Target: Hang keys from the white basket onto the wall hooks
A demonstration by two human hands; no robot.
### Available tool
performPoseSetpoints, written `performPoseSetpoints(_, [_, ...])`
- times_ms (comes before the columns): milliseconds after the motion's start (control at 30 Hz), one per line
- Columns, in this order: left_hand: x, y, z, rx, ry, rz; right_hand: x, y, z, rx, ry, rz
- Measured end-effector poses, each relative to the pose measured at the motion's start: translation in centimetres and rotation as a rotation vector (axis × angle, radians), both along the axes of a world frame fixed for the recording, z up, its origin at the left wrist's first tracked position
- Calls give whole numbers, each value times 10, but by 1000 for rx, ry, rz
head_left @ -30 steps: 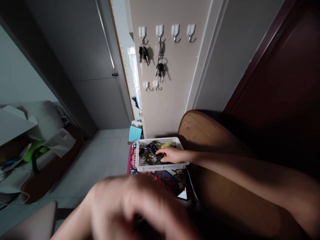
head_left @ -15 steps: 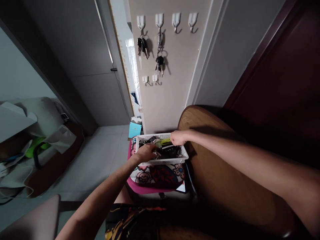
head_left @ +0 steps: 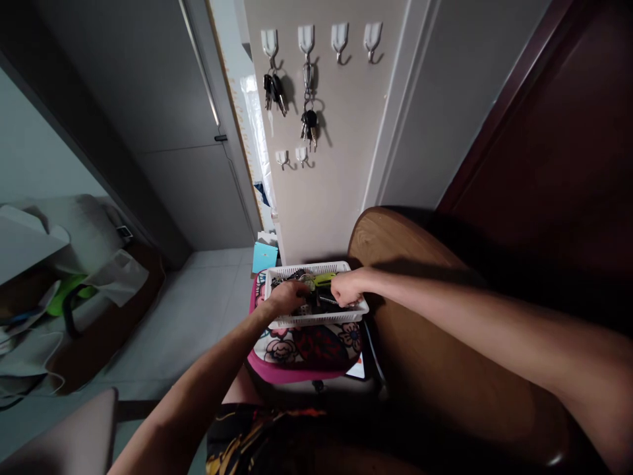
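Note:
A white plastic basket (head_left: 316, 320) holds a jumble of small items, with a yellow-green item (head_left: 325, 280) among dark and metallic pieces. Over its left half, my left hand (head_left: 291, 297) reaches in with bent fingers drawn together; whatever lies under the fingertips is hidden. My right hand (head_left: 347, 288) is closed and dips into the right half, just beside the yellow-green item. What its fingers pinch does not show. Beneath the basket is a flower-patterned cushioned seat (head_left: 306, 349) with a pink edge.
Several white hooks (head_left: 339, 41) are fixed to the wall panel, two of them bearing bunches of keys (head_left: 309, 125). A brown wooden surface (head_left: 420, 343) lies at the right. Behind the seat stands a light-blue box (head_left: 265, 256). A grey door (head_left: 198, 191) is at the left.
My right hand has moved from the basket's back right rim down and forward, deeper over the contents. My left hand stays over the left half. The view has shifted slightly.

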State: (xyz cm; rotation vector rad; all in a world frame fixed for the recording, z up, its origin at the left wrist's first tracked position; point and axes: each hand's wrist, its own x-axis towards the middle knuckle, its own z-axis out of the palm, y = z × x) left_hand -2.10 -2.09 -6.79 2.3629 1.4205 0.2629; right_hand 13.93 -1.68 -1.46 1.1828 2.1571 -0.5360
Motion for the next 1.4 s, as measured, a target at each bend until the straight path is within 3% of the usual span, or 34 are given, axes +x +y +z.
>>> performPoseSetpoints(200, [9,-4,0,49,125,-37,1,1,-2,163,35,28])
performPoseSetpoints(433, [8,-4,-3,35,-80,-167,-2,-2,4,184,89,21])
performPoseSetpoints(533, [8,-1,-3,-40,-319,-69,-2,-3,7,174,110,11])
performPoseSetpoints(667, [10,3,6,-265,-721,152,1,4,9,151,203,-51])
performPoseSetpoints(833, [16,3,29,-524,-1188,315,3,14,13,181,518,-85])
performPoseSetpoints(967, [19,4,39,-610,-1390,365,0,16,14,149,777,-194])
performPoseSetpoints(1133, [22,4,44,-593,-1464,375,-4,11,15,17,878,-427])
performPoseSetpoints(1233, [23,3,51,-555,-1440,351,-5,8,16,-35,958,-453])
performPoseSetpoints(1400, [20,4,57,-254,-1251,312,-6,10,19,-64,1075,-534])
